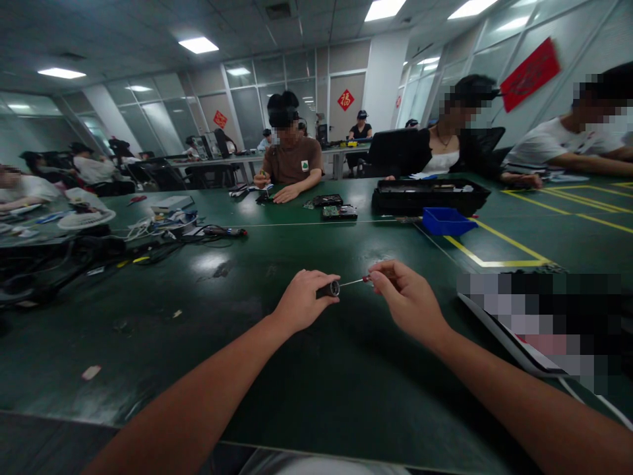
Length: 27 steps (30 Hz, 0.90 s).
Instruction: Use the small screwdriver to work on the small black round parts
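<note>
My left hand (302, 298) grips a short black cylinder (329, 289) between thumb and fingers, its round open-looking end turned to the right. My right hand (408, 300) pinches the red handle of a small screwdriver (366, 279). The thin metal shaft points left, its tip at the cylinder's round end; whether it is inside cannot be made out. Both hands are above the green table (316, 369), near its middle.
A blue tray (448, 221) and a long black case (430, 196) lie ahead to the right. Circuit boards (339, 212) sit further ahead. Tangled cables (182, 231) spread at the left. A pixelated device (514, 343) lies at the right. Several people sit around the tables.
</note>
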{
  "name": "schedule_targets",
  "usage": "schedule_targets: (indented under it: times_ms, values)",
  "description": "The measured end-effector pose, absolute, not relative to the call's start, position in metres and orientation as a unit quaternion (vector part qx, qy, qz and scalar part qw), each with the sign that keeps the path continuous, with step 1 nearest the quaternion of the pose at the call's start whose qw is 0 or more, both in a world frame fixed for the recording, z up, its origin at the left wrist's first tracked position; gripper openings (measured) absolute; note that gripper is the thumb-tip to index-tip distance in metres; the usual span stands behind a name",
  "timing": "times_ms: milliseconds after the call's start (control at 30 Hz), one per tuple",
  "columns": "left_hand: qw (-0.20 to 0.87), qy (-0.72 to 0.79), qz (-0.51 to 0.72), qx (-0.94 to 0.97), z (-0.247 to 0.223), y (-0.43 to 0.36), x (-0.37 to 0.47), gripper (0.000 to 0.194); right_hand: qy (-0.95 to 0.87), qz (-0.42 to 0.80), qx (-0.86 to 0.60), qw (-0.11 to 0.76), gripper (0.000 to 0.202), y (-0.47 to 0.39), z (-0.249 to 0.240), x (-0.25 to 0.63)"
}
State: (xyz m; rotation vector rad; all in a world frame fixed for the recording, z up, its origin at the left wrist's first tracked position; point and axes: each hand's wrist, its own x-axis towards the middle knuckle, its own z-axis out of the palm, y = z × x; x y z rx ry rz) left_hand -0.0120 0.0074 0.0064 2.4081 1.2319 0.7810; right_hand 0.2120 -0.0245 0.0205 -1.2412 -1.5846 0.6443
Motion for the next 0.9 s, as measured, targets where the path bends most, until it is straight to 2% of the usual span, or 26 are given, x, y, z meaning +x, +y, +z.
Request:
schedule_targets:
  times_ms: [100,233,333,533,633,767,900]
  values:
    - [0.164,0.431,0.275,0.843,0.005,0.008,-0.012,0.042,-0.667,0.265,-0.503,0.482,0.02,-0.026,0.02,0.211]
    - [0.162,0.43,0.274,0.845,0.005,0.007,-0.012,0.041,-0.657,0.241,-0.551,0.454,0.034,-0.025,0.02,0.209]
    - [0.163,0.431,0.274,0.844,0.005,0.007,-0.012,0.041,-0.66,0.248,-0.534,0.467,0.029,-0.025,0.018,0.208]
    - [0.168,0.43,0.286,0.84,0.004,0.009,-0.014,0.043,-0.658,0.276,-0.531,0.457,0.032,-0.026,0.014,0.208]
    - [0.171,0.431,0.284,0.839,0.004,0.009,-0.013,0.043,-0.632,0.282,-0.528,0.492,0.029,-0.024,0.014,0.208]
    - [0.172,0.43,0.307,0.831,0.008,0.007,-0.013,0.043,-0.55,0.382,-0.478,0.569,0.023,-0.016,0.015,0.208]
    - [0.132,0.415,0.33,0.838,0.012,0.007,-0.013,0.043,-0.417,0.558,-0.44,0.567,0.026,-0.005,0.012,0.212]
